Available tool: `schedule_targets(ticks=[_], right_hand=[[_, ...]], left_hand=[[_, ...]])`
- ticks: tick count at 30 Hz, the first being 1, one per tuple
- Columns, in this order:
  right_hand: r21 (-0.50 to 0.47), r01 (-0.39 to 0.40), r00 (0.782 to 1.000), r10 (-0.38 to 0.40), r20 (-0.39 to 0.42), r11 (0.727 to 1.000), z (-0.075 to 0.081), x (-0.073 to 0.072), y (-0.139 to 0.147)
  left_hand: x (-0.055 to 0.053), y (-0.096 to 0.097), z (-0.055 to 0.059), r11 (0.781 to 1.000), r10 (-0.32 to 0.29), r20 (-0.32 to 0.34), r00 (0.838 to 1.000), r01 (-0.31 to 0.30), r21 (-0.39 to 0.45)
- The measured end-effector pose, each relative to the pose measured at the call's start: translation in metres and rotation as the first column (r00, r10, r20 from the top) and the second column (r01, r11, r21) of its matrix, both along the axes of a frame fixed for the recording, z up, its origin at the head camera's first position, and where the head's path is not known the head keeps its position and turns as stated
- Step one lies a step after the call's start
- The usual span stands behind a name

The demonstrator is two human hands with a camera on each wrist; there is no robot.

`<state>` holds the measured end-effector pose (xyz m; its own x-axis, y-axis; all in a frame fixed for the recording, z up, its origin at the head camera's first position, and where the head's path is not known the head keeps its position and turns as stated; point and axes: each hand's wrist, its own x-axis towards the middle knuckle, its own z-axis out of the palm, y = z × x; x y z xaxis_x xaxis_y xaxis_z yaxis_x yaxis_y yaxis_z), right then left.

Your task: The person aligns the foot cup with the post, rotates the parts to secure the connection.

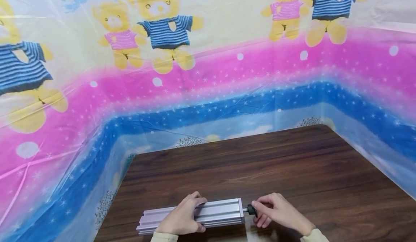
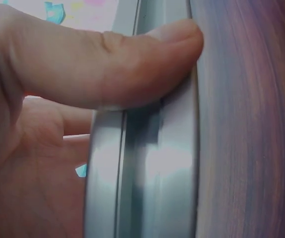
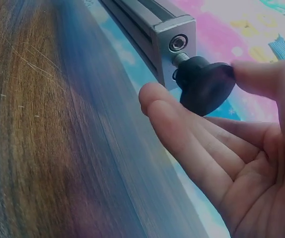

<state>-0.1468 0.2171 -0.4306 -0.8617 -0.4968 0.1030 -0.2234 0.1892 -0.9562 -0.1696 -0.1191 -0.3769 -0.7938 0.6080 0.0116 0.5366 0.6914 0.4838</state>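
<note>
A silver aluminium extrusion with long slots lies sideways near the table's front edge. My left hand grips it around the middle, fingers over the far side; in the left wrist view the thumb presses along a slotted face. At its right end is a flat end plate with a socket-head bolt. Beside that bolt, a threaded stud joins the plate to a black levelling foot. My right hand pinches the foot's round base between thumb and fingers, some stud still showing.
The dark wood-grain table extends behind and to both sides of the extrusion. A printed curtain with teddy bears and pink and blue bands hangs around the table's back and sides.
</note>
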Motion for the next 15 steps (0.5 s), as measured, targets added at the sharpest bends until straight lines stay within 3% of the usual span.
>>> schedule_targets(ticks=[11, 15], right_hand=[[0.050, 0.057, 0.991, -0.062, 0.120, 0.997, 0.0013, 0.0044, -0.0026], [0.035, 0.078, 0.996, -0.080, 0.048, 0.996, 0.0007, 0.0061, 0.0006]], left_hand=[[0.0027, 0.0026, -0.0011, 1.000, 0.004, -0.040, 0.999, -0.004, 0.004], [0.0031, 0.0027, 0.0003, 1.000, 0.013, -0.047, 0.999, -0.013, 0.004]])
